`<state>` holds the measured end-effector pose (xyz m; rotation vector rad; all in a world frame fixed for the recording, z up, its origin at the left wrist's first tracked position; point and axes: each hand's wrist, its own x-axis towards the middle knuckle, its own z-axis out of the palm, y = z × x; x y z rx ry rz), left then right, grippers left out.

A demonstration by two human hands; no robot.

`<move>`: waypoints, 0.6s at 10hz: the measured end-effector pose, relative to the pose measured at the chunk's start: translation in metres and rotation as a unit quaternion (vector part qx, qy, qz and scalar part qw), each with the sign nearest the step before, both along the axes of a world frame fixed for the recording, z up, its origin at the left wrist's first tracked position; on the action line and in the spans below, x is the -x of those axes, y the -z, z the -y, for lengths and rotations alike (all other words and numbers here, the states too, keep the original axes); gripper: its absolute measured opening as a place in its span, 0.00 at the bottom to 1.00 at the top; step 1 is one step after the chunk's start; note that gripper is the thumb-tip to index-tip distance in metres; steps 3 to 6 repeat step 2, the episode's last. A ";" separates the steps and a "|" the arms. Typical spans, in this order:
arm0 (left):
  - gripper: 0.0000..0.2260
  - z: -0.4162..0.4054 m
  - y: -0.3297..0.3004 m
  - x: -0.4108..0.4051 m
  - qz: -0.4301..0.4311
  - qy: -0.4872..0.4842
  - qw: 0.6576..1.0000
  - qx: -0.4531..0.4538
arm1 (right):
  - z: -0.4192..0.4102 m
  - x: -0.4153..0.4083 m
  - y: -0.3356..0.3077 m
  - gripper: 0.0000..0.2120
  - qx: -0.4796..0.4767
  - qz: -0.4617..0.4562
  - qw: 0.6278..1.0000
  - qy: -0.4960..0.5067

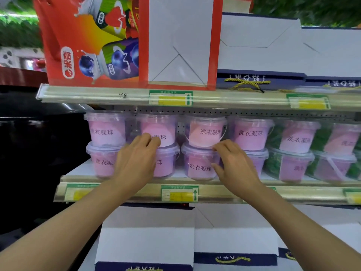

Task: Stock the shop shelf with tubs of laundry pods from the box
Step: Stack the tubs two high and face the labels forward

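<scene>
Clear tubs of pink and purple laundry pods stand two high along the middle shelf (121, 178). My left hand (136, 161) is at the second stack, its curled fingers touching the upper tub (159, 127) over the lower tub (166, 163). My right hand (233, 163) reaches the third stack, fingertips at the seam between the upper tub (206, 132) and the lower tub (199, 163). Neither hand plainly grips a tub. The supply box is not in view.
More stacks, some holding green pods (293, 151), run on to the right. A red drink carton (93, 40) and white-and-navy gift boxes (261, 45) fill the top shelf. White gift boxes (146, 243) lie on the shelf below. Price tags (179, 193) line the shelf rails.
</scene>
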<state>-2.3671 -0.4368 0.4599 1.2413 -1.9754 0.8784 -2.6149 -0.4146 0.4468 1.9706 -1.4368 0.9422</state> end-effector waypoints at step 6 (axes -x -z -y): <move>0.21 -0.012 0.003 0.034 0.032 0.085 0.996 -0.009 | -0.030 0.026 0.009 0.29 -0.037 -0.027 0.998 0.038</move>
